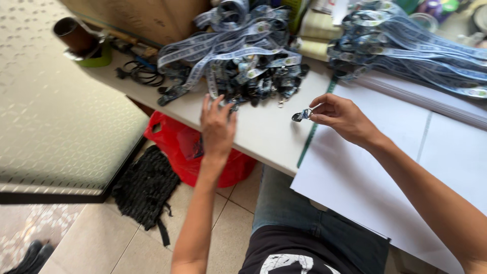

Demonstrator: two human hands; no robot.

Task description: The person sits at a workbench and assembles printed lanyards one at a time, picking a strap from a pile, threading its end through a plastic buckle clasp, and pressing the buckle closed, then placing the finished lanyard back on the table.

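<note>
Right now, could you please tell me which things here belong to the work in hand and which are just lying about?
In use:
- metal clip, pinched in the right hand
- near lanyard pile, which the left hand reaches toward
- second lanyard pile

Lying about:
- red bag
- black cable
- brown cup
- white sheets

Packages in view: 1 red plastic bag [172,147], crumpled, on the floor under the table edge, at 9 o'clock from frame centre. 1 brown cardboard box [147,18], rectangular, at 11 o'clock. No signs or screens visible.
</note>
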